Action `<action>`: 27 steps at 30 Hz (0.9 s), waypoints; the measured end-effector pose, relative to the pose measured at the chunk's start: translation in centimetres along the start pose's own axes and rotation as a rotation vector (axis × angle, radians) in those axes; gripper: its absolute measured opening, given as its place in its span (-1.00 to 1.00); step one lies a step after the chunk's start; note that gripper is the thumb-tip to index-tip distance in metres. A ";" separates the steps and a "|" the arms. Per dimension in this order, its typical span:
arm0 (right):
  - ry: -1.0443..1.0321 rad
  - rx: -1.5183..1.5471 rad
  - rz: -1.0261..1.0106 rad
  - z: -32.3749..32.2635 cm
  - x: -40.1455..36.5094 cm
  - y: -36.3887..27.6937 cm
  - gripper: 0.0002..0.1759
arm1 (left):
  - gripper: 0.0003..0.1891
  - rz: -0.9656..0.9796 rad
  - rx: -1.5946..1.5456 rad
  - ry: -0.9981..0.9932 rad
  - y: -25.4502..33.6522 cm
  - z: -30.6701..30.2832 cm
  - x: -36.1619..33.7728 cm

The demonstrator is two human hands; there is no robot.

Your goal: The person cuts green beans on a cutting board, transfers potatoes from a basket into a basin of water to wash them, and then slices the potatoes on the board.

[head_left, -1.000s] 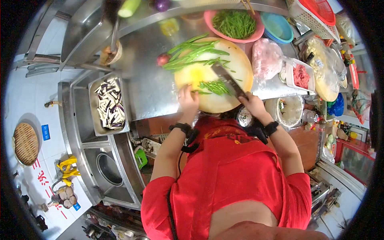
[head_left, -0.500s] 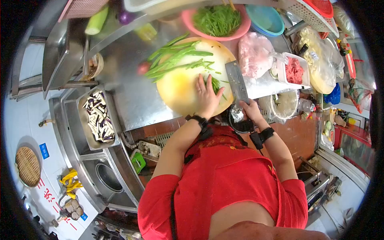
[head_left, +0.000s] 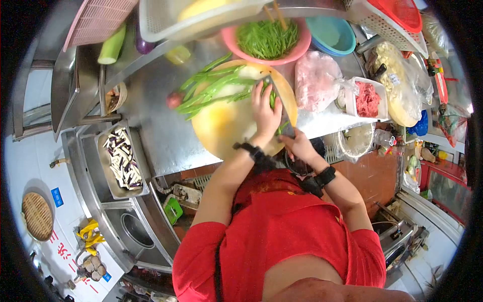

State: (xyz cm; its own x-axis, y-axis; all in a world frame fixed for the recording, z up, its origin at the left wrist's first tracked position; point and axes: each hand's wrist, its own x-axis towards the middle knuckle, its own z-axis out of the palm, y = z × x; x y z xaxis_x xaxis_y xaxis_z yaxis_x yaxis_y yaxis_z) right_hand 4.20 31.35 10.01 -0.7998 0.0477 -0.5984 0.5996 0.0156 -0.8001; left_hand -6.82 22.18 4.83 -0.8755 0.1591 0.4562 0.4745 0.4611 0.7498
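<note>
The left hand (head_left: 265,113) lies flat with its grip open, fingers spread over cut beans (head_left: 272,97) on the round cutting board (head_left: 221,126). Just beside it the right hand (head_left: 298,146) has its grip clamped on a cleaver (head_left: 282,108), blade touching the board. Whole green beans (head_left: 211,85) lie across the board's far side, near a pink bowl (head_left: 297,53) on the steel tabletop (head_left: 161,126).

Two hands at work mid-frame, a left hand (head_left: 265,113) and a right hand (head_left: 298,147). One cleaver (head_left: 283,109), one round cutting board (head_left: 221,128). Two bowls along the top: one pink bowl (head_left: 302,48), one blue bowl (head_left: 346,43). One eggplant tray (head_left: 100,160) at left, one meat tray (head_left: 351,98) at right.
</note>
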 end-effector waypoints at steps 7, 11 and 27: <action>0.265 -0.036 -0.259 -5.3 6.0 -11.4 -0.76 | -0.61 0.191 0.087 -0.060 -0.1 5.1 17.0; 0.317 0.100 -0.250 -7.0 7.3 -13.0 -0.86 | -0.53 0.252 0.280 -0.206 0.3 4.2 18.7; 0.038 -0.827 -0.463 -6.0 -2.4 0.5 -0.75 | -0.70 -0.155 0.334 -0.521 -13.3 -13.8 8.8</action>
State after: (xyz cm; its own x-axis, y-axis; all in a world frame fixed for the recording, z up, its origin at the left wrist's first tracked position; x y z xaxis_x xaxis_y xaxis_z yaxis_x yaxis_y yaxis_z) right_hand 6.56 37.24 11.26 -0.9706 -0.1081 -0.2152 0.0649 0.7430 -0.6661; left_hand -19.56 5.40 5.50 -0.9011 0.4337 -0.0018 0.3582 0.7467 0.5605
